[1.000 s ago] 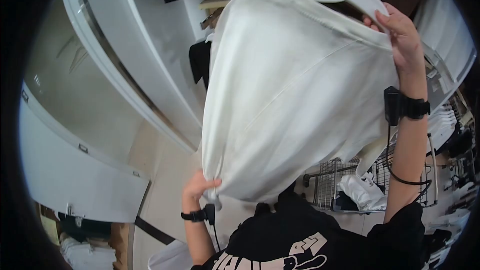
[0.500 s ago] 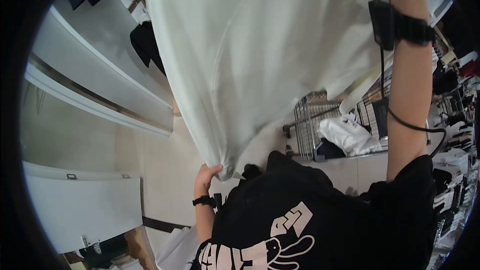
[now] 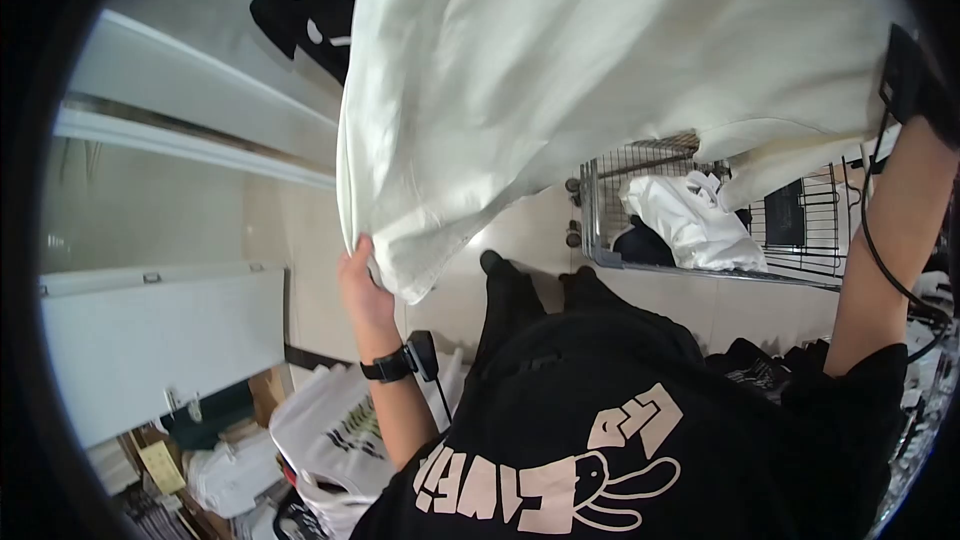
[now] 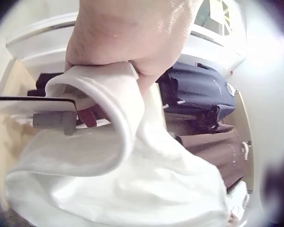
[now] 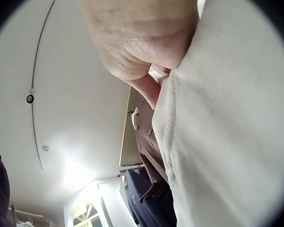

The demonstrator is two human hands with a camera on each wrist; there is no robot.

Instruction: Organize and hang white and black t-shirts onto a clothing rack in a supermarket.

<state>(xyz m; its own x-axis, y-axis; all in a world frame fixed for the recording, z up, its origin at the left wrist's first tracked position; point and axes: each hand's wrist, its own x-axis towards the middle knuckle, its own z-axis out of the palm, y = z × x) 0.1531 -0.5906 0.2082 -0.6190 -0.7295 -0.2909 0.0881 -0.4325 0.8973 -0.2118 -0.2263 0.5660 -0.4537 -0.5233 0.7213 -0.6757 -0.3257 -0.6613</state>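
A large white garment [image 3: 600, 60] hangs spread across the top of the head view. My left hand [image 3: 360, 275] grips its lower hem at the left corner; in the left wrist view the fingers [image 4: 128, 38] curl round the folded white hem [image 4: 109, 109]. My right hand is out of the head view, beyond the top right, and only its forearm [image 3: 895, 240] shows. In the right wrist view the right hand [image 5: 142, 42] grips the garment's cloth [image 5: 227, 142] high up, under a white ceiling.
A wire cart [image 3: 600, 230] stands on the floor ahead, with white clothes [image 3: 690, 225] in it. Dark garments [image 3: 310, 20] hang at the upper left. A white counter [image 3: 160, 340] is at the left, with bags [image 3: 330, 440] below it.
The garment now stretches wider across the view. My left hand has moved left and up with the hem. My right hand has passed out of the head view at the top right.
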